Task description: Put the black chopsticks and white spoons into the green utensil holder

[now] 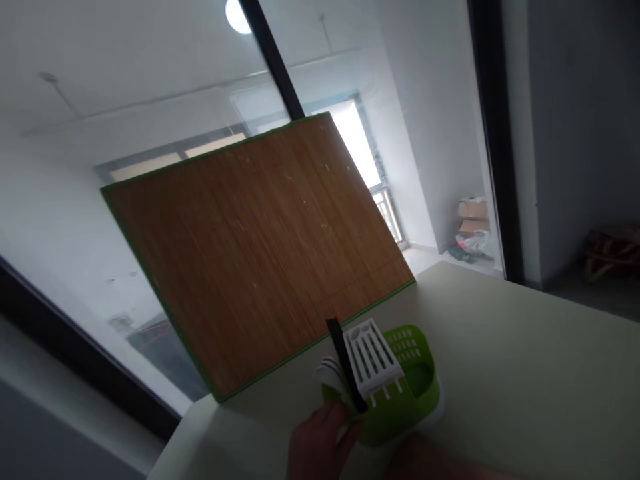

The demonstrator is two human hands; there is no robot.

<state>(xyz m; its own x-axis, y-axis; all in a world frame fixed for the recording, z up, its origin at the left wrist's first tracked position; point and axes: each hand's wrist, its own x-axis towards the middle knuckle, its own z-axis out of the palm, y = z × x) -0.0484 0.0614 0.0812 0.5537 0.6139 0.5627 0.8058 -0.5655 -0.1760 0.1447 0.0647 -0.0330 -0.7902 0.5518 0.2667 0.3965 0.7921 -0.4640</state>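
A green and white plastic rack [395, 417] stands near the front of the pale table, with a white slotted insert [371, 357] on top. Black sticks [345, 363] lean at its left side, beside several white spoons [330, 367]. My left hand [323, 437] is at the rack's lower left corner, its thumb and fingers bent round the green edge below the spoons. My right hand [417, 460] is low at the rack's front edge, blurred and dark, its fingers hidden.
A large brown board with green edging [265, 247] stands upright behind the rack, leaning against a glass partition with dark frames [273, 57]. The pale table [525, 373] extends right. Cardboard boxes and bags [473, 223] lie beyond the glass.
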